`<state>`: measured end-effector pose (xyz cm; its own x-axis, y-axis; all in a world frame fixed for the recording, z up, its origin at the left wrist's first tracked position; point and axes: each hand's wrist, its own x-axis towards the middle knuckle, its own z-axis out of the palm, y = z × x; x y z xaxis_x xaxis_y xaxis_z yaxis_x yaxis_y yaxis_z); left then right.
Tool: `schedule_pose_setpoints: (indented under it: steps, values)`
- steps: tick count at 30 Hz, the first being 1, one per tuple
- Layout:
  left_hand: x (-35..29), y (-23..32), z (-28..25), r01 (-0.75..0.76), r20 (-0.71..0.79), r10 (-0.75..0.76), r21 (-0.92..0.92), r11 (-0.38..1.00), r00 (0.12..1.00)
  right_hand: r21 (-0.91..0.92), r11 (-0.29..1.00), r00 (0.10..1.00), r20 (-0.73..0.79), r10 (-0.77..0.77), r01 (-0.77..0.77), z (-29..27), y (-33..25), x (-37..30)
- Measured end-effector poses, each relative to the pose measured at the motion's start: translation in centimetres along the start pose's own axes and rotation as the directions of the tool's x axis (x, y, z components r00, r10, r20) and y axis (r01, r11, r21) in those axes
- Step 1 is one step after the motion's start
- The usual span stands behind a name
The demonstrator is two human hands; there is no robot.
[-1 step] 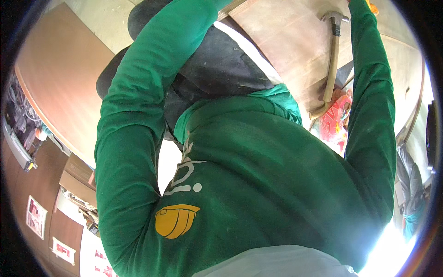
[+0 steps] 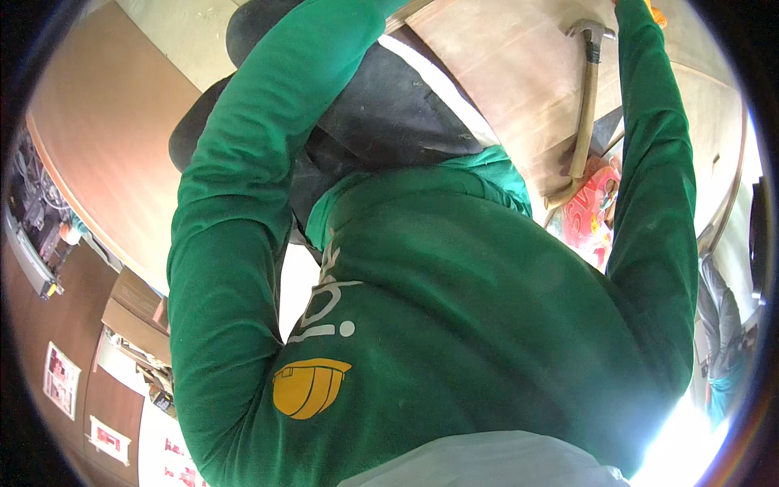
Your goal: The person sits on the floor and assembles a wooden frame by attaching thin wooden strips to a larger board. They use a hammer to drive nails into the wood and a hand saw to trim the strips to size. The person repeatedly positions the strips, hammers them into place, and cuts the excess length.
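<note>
Hardly anything has moved since the earlier frame: the hammer (image 2: 586,105) sits a touch farther right in view, a shift small enough to come from the head itself, and both green sleeves hold almost the same line. The hammer lies on a pale wooden board (image 2: 495,81), over toward its right side, with the head pointing to the board's far part and the handle running down toward its near edge, close to a red plastic bag (image 2: 586,215). Dark trousers (image 2: 381,105) border the board on the left.

Left sleeve (image 2: 243,162) and right sleeve (image 2: 653,162) both reach forward and run out at the upper edge of view. Neither the left hand nor the right hand can be seen, so I cannot tell whether they are open, closed or gripping something. A wood strip (image 2: 407,11) shows just beside the left cuff; something orange (image 2: 658,16) shows by the right one.

From the posture, I judge the step in hand to be work at arm's length, with the hammer laid aside. Picking it up would call for drawing the right hand back and inward to the handle.
</note>
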<state>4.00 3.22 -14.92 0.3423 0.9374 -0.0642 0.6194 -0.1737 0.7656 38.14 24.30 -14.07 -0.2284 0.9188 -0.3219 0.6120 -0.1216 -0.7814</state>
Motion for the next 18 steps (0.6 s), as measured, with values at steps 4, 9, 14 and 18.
schedule_pose_setpoints:
  steps: [4,9,14,18]
  values:
    - [0.0,0.1,0.5,-0.042,-0.013,0.043,0.038,0.998,0.999,0.31,0.943,0.974,0.144,-0.175,0.123,-4.9,5.2,2.3]
    - [-0.7,-0.8,1.5,-0.058,-0.11,0.083,0.216,0.975,0.99,-0.015,1.0,0.999,-0.039,0.005,-0.006,0.3,-1.4,-0.7]
    - [3.6,1.0,4.3,-0.107,-0.152,0.155,0.283,0.953,0.976,-0.729,0.428,0.827,0.346,-0.443,0.534,-8.3,3.7,2.0]
    - [4.7,3.7,4.4,-0.11,-0.121,0.157,0.324,0.94,0.98,-0.024,0.968,0.968,-0.016,-0.25,0.249,-4.3,4.6,1.4]
